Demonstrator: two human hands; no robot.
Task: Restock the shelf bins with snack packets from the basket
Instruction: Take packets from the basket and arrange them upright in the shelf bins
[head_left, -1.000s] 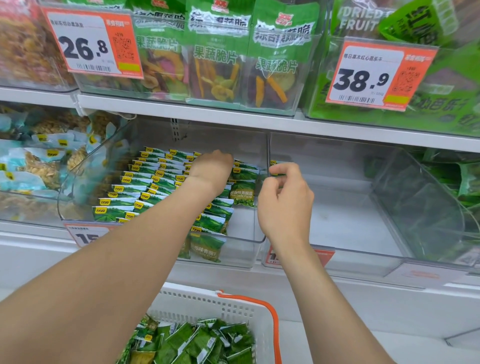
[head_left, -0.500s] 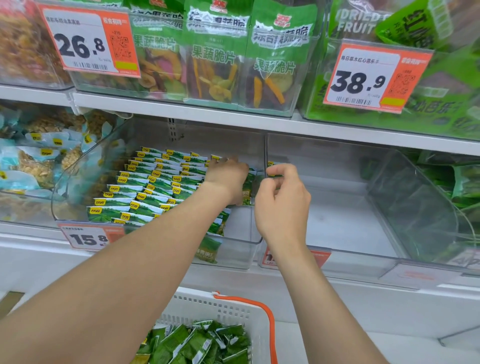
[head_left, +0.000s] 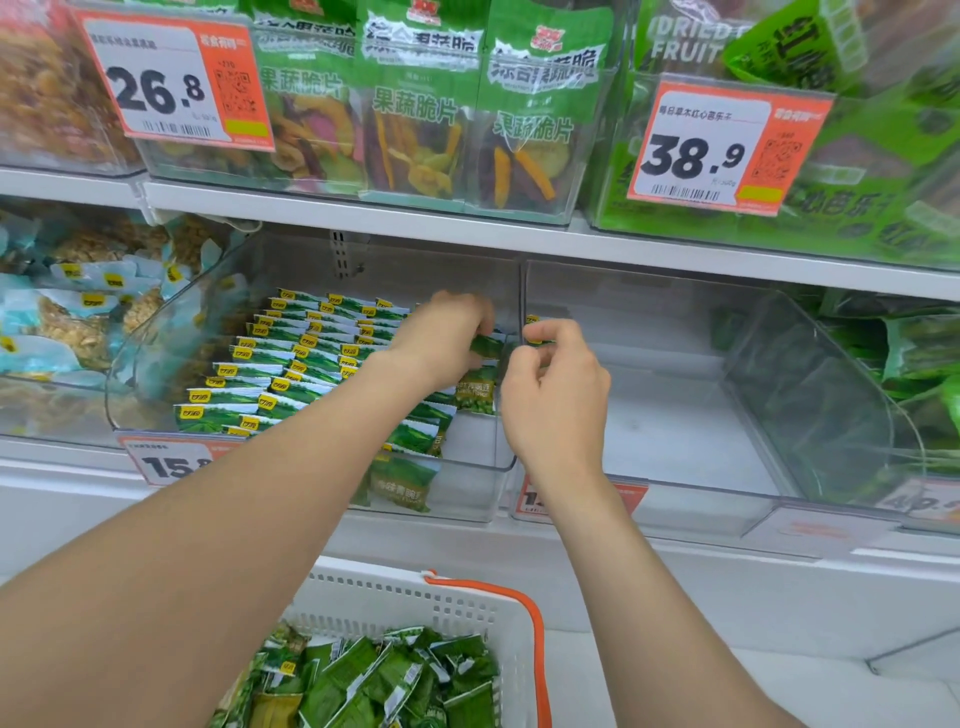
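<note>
A clear shelf bin (head_left: 467, 488) holds neat rows of small green snack packets (head_left: 291, 358) with yellow labels. My left hand (head_left: 447, 332) reaches into the bin's back right part, its fingers curled round a green packet (head_left: 485, 347). My right hand (head_left: 550, 384) hovers at the bin's right wall and pinches another green packet (head_left: 535, 332) between thumb and fingers. Below, a white basket (head_left: 415, 597) with an orange handle (head_left: 524, 623) holds a loose heap of the same green packets (head_left: 384, 680).
An empty clear bin (head_left: 675, 405) stands to the right of the filled one. Further bins with pale blue snack bags (head_left: 67, 322) lie at the left and green bags (head_left: 914, 353) at the right. The upper shelf (head_left: 363, 228) overhangs with bagged fruit chips and orange price tags.
My left hand moved right across the rows to the bin's right side and now grips a packet. My right hand stayed by the divider wall, still pinching its packet.
</note>
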